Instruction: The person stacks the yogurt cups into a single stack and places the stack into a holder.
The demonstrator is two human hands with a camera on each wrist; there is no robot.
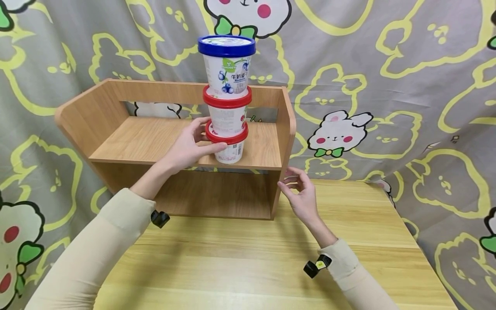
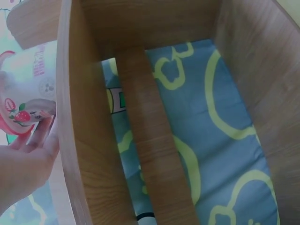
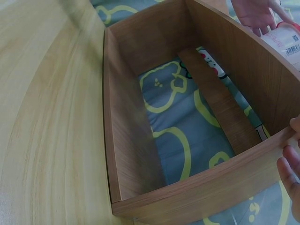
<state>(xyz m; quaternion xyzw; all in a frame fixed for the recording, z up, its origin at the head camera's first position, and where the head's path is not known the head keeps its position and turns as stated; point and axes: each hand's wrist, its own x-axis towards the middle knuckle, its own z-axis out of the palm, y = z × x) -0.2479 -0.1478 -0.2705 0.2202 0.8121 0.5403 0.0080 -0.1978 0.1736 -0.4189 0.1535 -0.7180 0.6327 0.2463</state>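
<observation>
Three lidded paper tubs stand stacked on the upper shelf of a wooden desktop rack (image 1: pixel 131 137). On top is a tub with a blue lid and blueberry print (image 1: pixel 228 69); below it sits a red-lidded tub (image 1: pixel 226 120), then another red-lidded bottom tub (image 1: pixel 229 153). My left hand (image 1: pixel 187 144) holds the bottom tub from its left side, thumb across the front. Part of a tub with strawberry print (image 2: pixel 30 86) appears in the left wrist view. By the rack's right side panel, my right hand (image 1: pixel 302 196) has loosely bent fingers and holds nothing; contact is unclear.
The rack stands on a light wooden table (image 1: pixel 240 258), with a lower compartment (image 1: pixel 217 193) beneath the shelf. A grey curtain (image 1: pixel 426 99) with yellow outlines and rabbit prints hangs behind and at both sides. A small black device (image 1: pixel 317 265) sits on the right wrist.
</observation>
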